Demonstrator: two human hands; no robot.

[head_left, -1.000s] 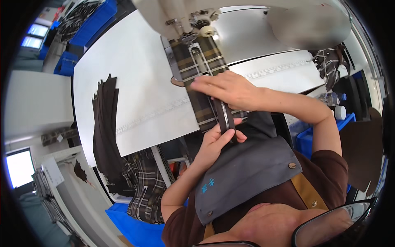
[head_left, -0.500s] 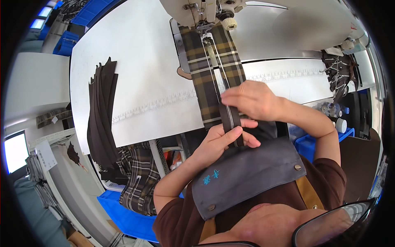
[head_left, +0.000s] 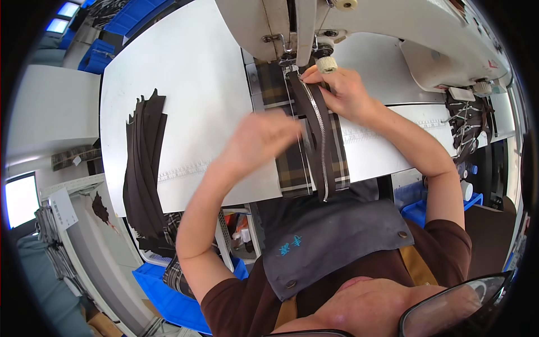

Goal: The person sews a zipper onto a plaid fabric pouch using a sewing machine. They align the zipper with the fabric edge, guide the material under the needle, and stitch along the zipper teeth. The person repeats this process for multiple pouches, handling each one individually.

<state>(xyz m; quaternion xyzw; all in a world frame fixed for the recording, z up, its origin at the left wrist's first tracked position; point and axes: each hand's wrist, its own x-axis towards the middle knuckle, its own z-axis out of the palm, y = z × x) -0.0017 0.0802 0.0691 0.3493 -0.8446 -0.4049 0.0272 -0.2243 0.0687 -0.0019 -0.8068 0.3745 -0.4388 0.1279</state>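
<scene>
My right hand (head_left: 343, 96) pinches the upper end of a dark zipper (head_left: 323, 140) with silver teeth, just below the presser foot (head_left: 291, 69) of a white sewing machine (head_left: 252, 25). The zipper lies lengthwise over a strip of brown and black plaid fabric (head_left: 286, 171) on the white table (head_left: 208, 78). My left hand (head_left: 261, 140) is smeared by motion over the fabric's left side, left of the zipper; whether it holds anything cannot be told.
A stack of dark brown strips (head_left: 143, 157) hangs over the table's left part. Plaid cloth (head_left: 177, 275) and a blue bin (head_left: 168, 295) are below. A dark bundle with silver zippers (head_left: 466, 121) sits at the right, above a blue crate (head_left: 474, 205).
My right hand has moved up toward the presser foot with the zipper's end. My left hand has let go of the zipper's lower part and moved up and left.
</scene>
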